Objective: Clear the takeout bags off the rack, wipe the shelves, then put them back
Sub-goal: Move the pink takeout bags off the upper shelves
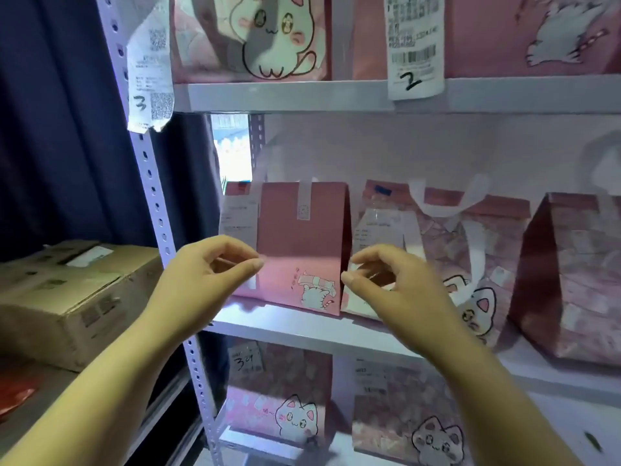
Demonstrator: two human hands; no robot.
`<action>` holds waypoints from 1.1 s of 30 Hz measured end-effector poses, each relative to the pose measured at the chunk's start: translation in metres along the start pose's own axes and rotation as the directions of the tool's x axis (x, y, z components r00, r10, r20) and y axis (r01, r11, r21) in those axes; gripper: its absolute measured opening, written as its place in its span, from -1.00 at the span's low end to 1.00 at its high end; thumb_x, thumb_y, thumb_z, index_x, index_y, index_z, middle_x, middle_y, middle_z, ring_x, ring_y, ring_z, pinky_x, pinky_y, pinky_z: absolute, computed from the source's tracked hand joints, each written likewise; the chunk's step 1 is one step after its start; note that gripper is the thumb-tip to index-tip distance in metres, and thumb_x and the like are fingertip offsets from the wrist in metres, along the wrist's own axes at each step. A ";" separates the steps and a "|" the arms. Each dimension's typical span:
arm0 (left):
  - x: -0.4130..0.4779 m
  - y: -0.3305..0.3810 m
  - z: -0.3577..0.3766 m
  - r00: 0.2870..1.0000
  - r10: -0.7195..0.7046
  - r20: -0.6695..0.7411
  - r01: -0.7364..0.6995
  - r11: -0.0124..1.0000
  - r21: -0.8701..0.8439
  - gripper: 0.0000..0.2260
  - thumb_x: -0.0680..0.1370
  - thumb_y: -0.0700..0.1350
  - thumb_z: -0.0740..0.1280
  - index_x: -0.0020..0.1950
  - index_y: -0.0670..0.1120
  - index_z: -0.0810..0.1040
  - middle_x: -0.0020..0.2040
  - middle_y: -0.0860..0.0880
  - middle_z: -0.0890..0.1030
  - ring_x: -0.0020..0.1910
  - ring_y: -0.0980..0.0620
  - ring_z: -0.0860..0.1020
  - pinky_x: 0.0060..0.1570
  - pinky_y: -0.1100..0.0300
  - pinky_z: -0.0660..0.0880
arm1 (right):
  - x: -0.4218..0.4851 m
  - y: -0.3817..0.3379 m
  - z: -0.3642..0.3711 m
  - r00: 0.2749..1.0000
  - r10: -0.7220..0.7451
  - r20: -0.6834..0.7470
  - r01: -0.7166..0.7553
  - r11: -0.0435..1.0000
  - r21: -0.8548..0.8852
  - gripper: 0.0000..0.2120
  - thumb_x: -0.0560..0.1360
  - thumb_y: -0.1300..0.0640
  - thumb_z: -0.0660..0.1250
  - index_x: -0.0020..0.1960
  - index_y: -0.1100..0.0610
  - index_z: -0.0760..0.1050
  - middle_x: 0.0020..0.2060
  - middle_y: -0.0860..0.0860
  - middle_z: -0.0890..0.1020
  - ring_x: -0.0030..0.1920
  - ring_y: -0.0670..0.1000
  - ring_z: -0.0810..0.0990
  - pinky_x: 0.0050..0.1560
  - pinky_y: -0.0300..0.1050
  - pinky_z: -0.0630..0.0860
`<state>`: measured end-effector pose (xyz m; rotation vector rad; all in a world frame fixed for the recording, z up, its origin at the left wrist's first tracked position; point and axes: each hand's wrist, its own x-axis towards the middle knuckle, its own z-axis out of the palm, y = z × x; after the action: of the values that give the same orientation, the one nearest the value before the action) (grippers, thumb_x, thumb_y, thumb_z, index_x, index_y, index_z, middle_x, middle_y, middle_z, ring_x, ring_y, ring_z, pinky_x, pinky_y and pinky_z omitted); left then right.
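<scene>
A plain pink takeout bag (299, 243) with a small cat print stands upright at the left end of the middle shelf (302, 326). My left hand (205, 274) is at its left edge and my right hand (389, 284) at its right edge. Both hands have loosely curled fingers, and each thumb tip just reaches the bag's front corner. Neither hand grips it. Beside it stand a patterned cat bag (470, 264) with white handles and a darker pink bag (571, 280). More cat bags (279, 35) fill the upper shelf and the lower shelf holds others (285, 398).
The white perforated rack post (158, 210) runs down the left of the shelves. Receipts marked 3 (148, 68) and 2 (413, 45) hang from the upper bags. Cardboard boxes (67, 297) sit stacked to the left, in front of a dark curtain (60, 129).
</scene>
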<state>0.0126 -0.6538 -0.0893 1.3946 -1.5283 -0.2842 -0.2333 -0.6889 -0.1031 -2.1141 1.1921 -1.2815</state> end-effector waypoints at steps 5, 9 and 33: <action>0.018 -0.062 -0.001 0.988 -0.122 -0.098 0.113 0.989 -0.097 -0.90 0.48 -0.13 0.40 -0.08 0.08 0.62 -0.14 0.12 0.68 -0.14 0.12 0.63 -0.24 0.31 0.54 | 0.016 0.030 0.048 0.995 0.086 -0.040 -0.086 0.996 -0.007 -0.66 0.43 -0.07 0.37 0.19 -0.13 0.44 0.01 -0.24 0.52 -0.10 -0.23 0.53 -0.17 -0.32 0.43; 0.035 -0.098 0.008 0.976 -0.190 -0.108 0.174 0.974 -0.143 -0.76 0.54 -0.18 0.30 0.03 0.19 0.52 0.03 0.22 0.61 0.05 0.19 0.57 0.11 0.07 0.52 | 0.032 0.041 0.066 0.991 0.074 -0.111 -0.084 0.992 -0.095 -0.48 0.46 -0.02 0.36 0.39 -0.06 0.31 0.24 -0.17 0.39 0.01 -0.21 0.48 0.00 -0.16 0.46; 0.076 -0.159 0.024 0.968 -0.210 0.137 0.247 0.893 -0.375 -0.58 0.54 -0.33 0.20 0.23 0.15 0.45 0.04 0.37 0.56 0.00 0.57 0.43 -0.19 0.67 0.33 | 0.052 0.031 0.103 0.904 0.379 -0.197 -0.410 0.898 -0.157 -0.20 0.43 -0.09 0.38 0.52 -0.02 0.01 0.16 0.09 0.52 -0.09 -0.13 0.54 0.03 -0.03 0.49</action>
<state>0.1047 -0.7775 -0.1782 1.2496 -1.2893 -0.7680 -0.1478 -0.7591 -0.1490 -1.7809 1.7767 -1.2002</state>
